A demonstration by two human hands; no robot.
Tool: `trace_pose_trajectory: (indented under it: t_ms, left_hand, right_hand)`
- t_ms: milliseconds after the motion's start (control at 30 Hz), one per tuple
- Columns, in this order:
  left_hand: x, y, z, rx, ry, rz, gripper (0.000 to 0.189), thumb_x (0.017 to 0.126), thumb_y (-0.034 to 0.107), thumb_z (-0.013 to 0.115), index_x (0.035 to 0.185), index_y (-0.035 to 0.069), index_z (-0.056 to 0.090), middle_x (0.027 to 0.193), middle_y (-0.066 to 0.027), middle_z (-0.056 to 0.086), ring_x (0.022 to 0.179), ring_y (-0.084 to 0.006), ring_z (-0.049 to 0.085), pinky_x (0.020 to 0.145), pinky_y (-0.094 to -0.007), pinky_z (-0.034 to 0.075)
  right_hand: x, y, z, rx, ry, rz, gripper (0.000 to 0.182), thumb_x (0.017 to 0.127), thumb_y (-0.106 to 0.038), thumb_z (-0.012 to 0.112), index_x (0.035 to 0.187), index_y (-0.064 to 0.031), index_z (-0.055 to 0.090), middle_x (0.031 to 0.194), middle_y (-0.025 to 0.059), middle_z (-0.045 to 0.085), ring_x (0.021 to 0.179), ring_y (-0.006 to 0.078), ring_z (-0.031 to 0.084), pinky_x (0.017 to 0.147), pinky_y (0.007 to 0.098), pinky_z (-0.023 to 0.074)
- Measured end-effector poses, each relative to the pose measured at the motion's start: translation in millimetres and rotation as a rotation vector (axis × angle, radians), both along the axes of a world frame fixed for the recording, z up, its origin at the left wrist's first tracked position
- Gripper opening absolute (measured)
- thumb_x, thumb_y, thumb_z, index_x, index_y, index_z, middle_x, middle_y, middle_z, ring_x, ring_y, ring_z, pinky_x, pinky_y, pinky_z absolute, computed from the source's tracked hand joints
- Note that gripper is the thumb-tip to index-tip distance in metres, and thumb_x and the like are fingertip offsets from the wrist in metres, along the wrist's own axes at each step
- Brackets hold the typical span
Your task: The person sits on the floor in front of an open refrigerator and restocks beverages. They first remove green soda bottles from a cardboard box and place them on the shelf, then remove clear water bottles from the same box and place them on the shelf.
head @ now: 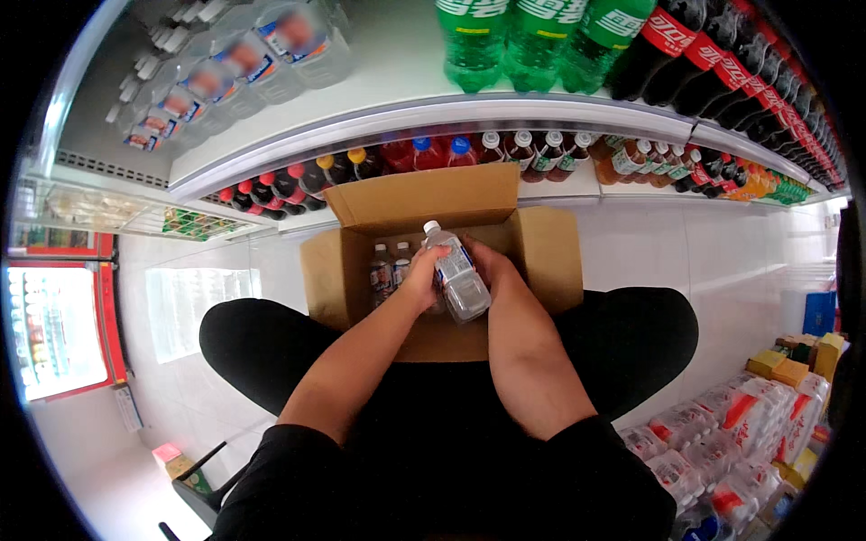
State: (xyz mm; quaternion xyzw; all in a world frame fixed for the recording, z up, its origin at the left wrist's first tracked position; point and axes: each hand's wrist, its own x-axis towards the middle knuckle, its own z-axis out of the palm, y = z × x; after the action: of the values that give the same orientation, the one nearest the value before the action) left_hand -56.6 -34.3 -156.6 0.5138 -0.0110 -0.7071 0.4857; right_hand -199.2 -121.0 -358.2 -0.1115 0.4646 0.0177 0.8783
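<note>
A clear plastic bottle with a white cap (460, 274) tilts above an open cardboard box (423, 193). Around its left side my left hand (424, 274) is closed, with the thumb across the label. My right hand (488, 260) is at the bottle's right side, its fingers partly hidden behind the bottle; whether it grips the bottle is hard to tell. Inside the box, at its left, stand similar white-capped bottles (381, 274), partly covered by my left hand and forearm. The box stands on the floor between my bent legs, its flaps spread outwards.
Beyond the box runs a low shelf with dark soda bottles (298, 186) and tea bottles (551, 155). The shelf edge (419, 108) above carries green soda bottles (534, 47) and clear bottles (237, 64). Shrink-wrapped bottle packs (710, 433) lie at right; a red-framed cooler (111, 318) stands left.
</note>
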Motion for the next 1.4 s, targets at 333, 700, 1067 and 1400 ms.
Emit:
trace_pose_trajectory:
  t_ms: [333,700,1067,1400]
  left_hand:
    - [-27.1,-21.4,-79.9,0.04,-0.204,-0.216,0.064,0.076,0.028,0.074,0.134,0.005,0.058,0.121,-0.0154,0.062,0.105,-0.028,0.064,0.085,-0.0406,0.052]
    - [-53.7,-32.8,-103.2,0.119,-0.999,-0.715,0.093,0.066,0.057,0.076,0.146,0.016,0.052,0.156,-0.0249,0.027,0.138,-0.0527,0.035,0.114,-0.0543,0.035]
    - [-97.7,-42.0,-132.9,0.271,-1.321,-0.758,0.031,0.099,0.031,0.054,0.129,0.027,0.06,0.14,-0.019,0.036,0.13,-0.0427,0.037,0.102,-0.0742,0.027]
    - [-97.3,-38.3,-142.7,0.207,-1.459,-0.977,0.044,0.099,0.038,0.053,0.141,0.028,0.048,0.151,-0.0192,0.035,0.146,-0.0406,0.024,0.108,-0.0797,0.011]
  right_hand:
    - [-10.7,-5.3,-20.7,-0.309,0.404,-0.248,0.073,0.098,-0.064,0.043,0.131,-0.0017,0.061,0.124,0.0201,0.066,0.106,0.034,0.064,0.092,0.05,0.0498]
    - [-33.4,6.6,39.7,-0.564,0.71,-0.263,0.073,0.101,-0.056,0.039,0.132,0.0074,0.057,0.13,0.0274,0.06,0.118,0.0389,0.058,0.102,0.0462,0.0441]
    - [-4.8,23.9,148.6,-0.843,1.115,0.253,0.055,0.088,-0.037,0.056,0.113,0.0109,0.068,0.121,0.0354,0.063,0.12,0.0465,0.059,0.105,0.0483,0.0453]
    - [-1.6,18.2,120.0,-0.761,0.95,0.312,0.08,0.09,-0.06,0.056,0.133,0.0075,0.057,0.137,0.033,0.055,0.131,0.0415,0.053,0.111,0.0448,0.0405]
